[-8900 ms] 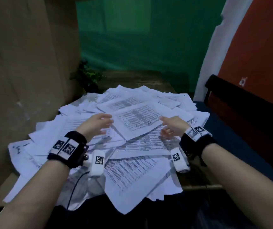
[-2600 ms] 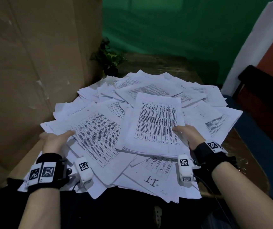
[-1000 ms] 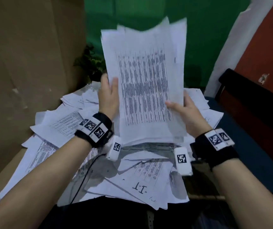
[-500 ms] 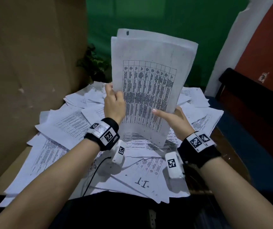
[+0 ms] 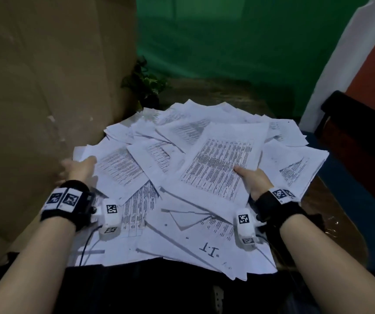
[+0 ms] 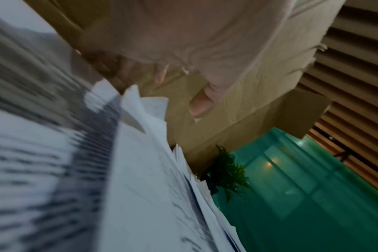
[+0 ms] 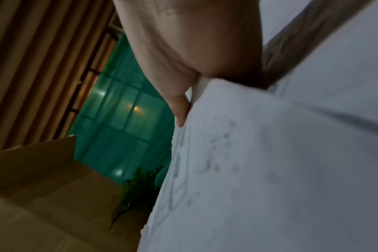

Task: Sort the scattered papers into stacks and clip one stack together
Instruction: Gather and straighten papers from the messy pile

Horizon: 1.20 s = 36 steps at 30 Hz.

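Right hand: your right hand [image 5: 253, 180] pinches the squared stack of white printed sheets [image 5: 221, 165], thumb on top, lying over the scattered white papers [image 5: 182, 225] on the wooden bench [image 5: 331, 225].
Left hand: your left hand [image 5: 77, 168] reaches, fingers loose, left of that stack.
Risk: one-handed, the stack may fan out.

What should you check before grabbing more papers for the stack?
1. Right hand has a grip on the stack: ok, thumb on top.
2. Stack edges lined up: ok, roughly square.
3. Left hand free to gather: ok, it rests at the left edge of the loose papers.
4. Left fingers around a sheet: cannot tell, blurred.
5. Clip within reach: cannot tell, none visible.
6. Papers safe on the table: not ok, near sheets overhang the edge.
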Available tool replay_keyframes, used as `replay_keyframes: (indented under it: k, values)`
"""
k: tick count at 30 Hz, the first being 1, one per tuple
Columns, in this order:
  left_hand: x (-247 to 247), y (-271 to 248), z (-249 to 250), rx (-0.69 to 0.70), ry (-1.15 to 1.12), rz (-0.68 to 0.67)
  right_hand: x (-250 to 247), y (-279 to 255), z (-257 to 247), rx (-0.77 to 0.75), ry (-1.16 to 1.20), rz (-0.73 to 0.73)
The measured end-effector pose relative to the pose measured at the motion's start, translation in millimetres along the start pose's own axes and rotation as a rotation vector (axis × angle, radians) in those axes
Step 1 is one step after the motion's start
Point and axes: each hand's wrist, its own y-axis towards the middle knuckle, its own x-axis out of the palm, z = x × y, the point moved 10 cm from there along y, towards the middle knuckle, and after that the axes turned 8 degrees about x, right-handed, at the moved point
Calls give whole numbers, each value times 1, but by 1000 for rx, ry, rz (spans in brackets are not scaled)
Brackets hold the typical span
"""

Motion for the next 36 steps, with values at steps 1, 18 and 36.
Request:
replay_keyframes:
  k: [1, 18, 36]
  values:
    - [-1, 2, -5, -16, -12, -31, -4, 5, 2, -2, -19, 14]
    - [2, -23, 71, 491, 503, -164, 11, 12, 11, 51, -39, -76]
    - [-61, -144, 308, 1284, -239, 244, -3, -4, -3, -24, -60, -53]
